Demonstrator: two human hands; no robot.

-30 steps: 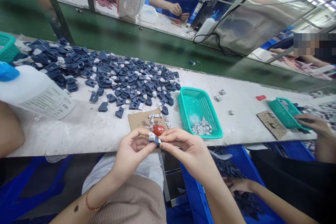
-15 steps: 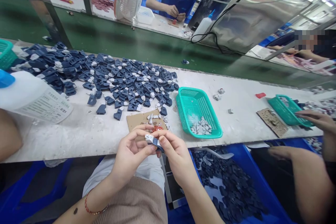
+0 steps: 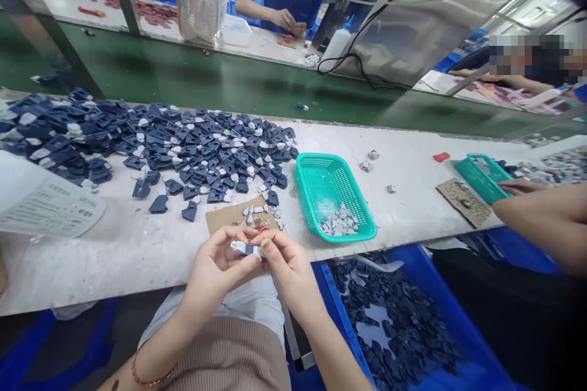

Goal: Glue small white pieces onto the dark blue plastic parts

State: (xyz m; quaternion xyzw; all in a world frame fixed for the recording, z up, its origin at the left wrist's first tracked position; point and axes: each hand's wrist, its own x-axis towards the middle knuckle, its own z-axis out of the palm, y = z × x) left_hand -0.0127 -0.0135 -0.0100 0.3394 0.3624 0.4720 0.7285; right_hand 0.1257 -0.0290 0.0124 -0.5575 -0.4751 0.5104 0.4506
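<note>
Between my two hands is a small dark-blue and white plastic part [image 3: 250, 249], its white end pointing left. My left hand [image 3: 220, 263] pinches it between thumb and fingers. My right hand [image 3: 287, 263] grips its right end, thumb on top. Just behind my fingertips lies a piece of brown cardboard [image 3: 217, 217] with small white pieces [image 3: 257, 210] on it and a red round thing [image 3: 262, 228], partly hidden by my hands. A green basket [image 3: 300, 195] holding small white pieces [image 3: 342, 220] stands to the right.
A large heap of blue-and-white parts [image 3: 206, 146] covers the bench's left side. A white bottle [image 3: 46, 201] is at the left edge. Below the bench, a blue bin [image 3: 348, 324] holds dark parts. A co-worker's arm [image 3: 545, 214] reaches toward another green basket [image 3: 472, 174] at right.
The view has shifted, so the bench things sit farther left. Both hands still hold the part, which has turned flatter. The co-worker's arm at right has moved across toward the basket.
</note>
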